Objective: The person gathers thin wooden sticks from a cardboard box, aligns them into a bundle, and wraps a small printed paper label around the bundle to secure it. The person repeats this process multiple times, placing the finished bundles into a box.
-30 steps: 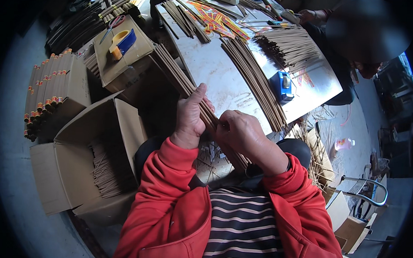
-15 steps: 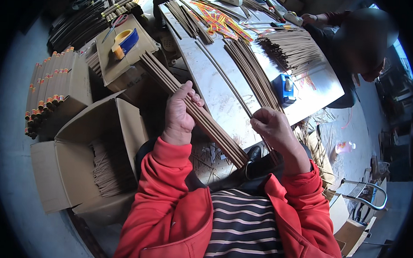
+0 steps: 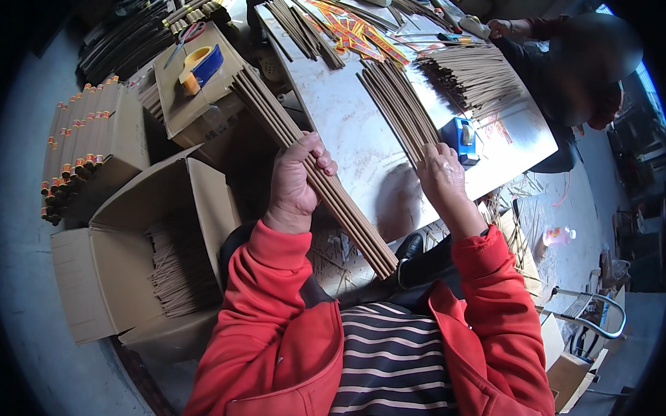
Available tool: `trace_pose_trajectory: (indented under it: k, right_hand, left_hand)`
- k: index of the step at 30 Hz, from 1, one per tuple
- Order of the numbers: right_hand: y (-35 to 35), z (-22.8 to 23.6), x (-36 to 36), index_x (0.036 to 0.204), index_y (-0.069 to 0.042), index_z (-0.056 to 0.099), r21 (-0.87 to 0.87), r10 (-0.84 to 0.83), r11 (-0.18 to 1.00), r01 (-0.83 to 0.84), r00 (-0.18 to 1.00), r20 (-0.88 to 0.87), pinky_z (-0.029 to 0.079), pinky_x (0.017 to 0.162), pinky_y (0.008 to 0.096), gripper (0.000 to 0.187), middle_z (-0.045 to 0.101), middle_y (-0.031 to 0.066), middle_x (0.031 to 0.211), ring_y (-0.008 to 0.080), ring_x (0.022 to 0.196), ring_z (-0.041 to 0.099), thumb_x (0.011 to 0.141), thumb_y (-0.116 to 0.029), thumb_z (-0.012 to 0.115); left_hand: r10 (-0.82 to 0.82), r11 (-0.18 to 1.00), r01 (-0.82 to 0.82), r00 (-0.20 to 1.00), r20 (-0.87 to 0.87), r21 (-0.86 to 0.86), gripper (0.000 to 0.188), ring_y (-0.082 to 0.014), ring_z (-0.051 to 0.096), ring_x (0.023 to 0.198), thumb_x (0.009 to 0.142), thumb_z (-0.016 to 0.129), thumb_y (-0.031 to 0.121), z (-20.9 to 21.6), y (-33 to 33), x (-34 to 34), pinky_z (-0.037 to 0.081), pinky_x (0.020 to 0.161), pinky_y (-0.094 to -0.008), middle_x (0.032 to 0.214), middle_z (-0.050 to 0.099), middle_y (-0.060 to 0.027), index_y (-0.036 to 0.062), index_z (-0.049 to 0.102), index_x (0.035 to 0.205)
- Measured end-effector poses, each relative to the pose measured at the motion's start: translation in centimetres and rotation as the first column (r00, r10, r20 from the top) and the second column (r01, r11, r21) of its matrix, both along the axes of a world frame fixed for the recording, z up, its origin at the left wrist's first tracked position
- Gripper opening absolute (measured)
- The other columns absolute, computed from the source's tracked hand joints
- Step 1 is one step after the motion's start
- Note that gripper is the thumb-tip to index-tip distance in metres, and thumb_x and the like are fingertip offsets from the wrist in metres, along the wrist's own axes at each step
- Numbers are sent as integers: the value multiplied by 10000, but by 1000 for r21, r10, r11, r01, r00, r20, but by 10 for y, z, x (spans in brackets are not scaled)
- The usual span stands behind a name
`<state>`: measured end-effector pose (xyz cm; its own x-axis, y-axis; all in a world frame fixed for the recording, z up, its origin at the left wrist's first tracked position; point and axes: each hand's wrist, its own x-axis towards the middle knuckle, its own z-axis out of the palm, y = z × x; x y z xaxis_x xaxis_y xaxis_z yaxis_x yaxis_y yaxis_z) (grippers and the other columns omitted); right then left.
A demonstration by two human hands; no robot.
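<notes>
My left hand [image 3: 296, 183] is closed around a slanting bundle of long brown incense sticks [image 3: 347, 222], held over the table's near-left edge. The sticks lie side by side, their lower ends above my lap. On the white table [image 3: 358, 128], a row of similar incense sticks [image 3: 399, 100] lies to the right of the bundle. My right hand [image 3: 442, 171] rests at the near end of this row, fingers bent down onto the sticks; its fingertips are partly hidden. A blue tape dispenser [image 3: 464, 141] stands just right of that hand.
An opened cardboard box [image 3: 118, 274] with loose sticks is at my left. Behind it, wrapped bundles [image 3: 75, 140] are stacked, and a carton [image 3: 227, 101] carries a yellow-blue tape dispenser [image 3: 198, 67] and scissors [image 3: 183, 38]. Another person [image 3: 572, 77] sits across the table's right side.
My right hand has moved from a single stick held apart, left of the row, to the row itself. That separate stick no longer shows there, and the left-hand bundle looks wider.
</notes>
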<state>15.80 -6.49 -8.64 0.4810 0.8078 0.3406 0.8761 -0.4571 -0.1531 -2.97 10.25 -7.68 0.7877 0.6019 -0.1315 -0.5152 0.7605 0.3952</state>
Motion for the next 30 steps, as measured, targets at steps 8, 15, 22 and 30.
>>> trace_pose_trajectory:
  k: [8,15,22,30]
  right_hand:
    - [18,38,-103,945,42,533,168,158,957,-235,-59,-986,497,630,297,363,597,120,800,196,661,603,797,-257,675]
    - [14,45,-114,894,-6,499,-35,-111,971,-238,-313,-943,474,465,252,173,533,67,630,131,498,543,779,-62,616]
    - [7,45,-119,882,-27,461,11,-65,964,-265,-275,-959,438,408,245,215,509,38,617,116,477,524,761,-63,635]
    - [5,25,-130,924,9,492,-127,-25,978,-168,505,-863,443,490,251,224,559,74,647,142,529,561,788,-138,593]
  left_hand:
    - [-33,999,33,999,-4,-3,158,-140,496,548,779,635,62,2,-13,6,433,521,-295,643,482,-19,97,492,838]
    - [39,999,-41,978,-203,-5,112,-159,498,516,780,623,66,1,4,2,441,511,-305,619,494,-34,71,512,789]
    - [-39,999,38,998,-41,-9,100,-122,479,536,815,612,102,7,6,-3,415,504,-276,615,497,6,107,536,751]
    - [158,979,-110,942,-297,173,139,-123,464,497,764,592,41,9,-1,3,409,472,-278,602,463,-1,108,480,714]
